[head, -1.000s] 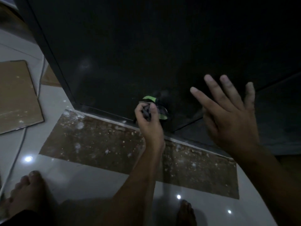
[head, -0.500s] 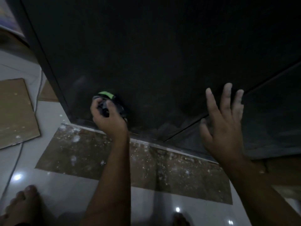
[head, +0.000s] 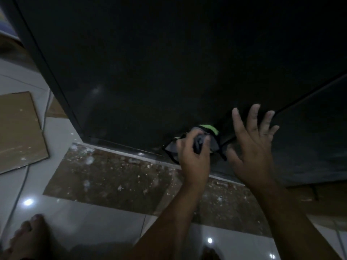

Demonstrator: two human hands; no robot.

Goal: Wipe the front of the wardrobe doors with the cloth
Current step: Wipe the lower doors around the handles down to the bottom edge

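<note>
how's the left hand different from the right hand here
The left hand is curled round the bunched cloth; the right hand holds nothing. The left hand's fingers are bent tight, the right hand's straight and spread. The left hand sits low by the bottom edge of the wardrobe door; the right hand reaches a little higher. Both are bare and close to the dark door.

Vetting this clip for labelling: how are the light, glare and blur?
Head view: dim overall, the wardrobe door nearly black; small bright glare spots on the glossy floor tiles; the cloth and the left hand gripping it slightly soft.
</note>
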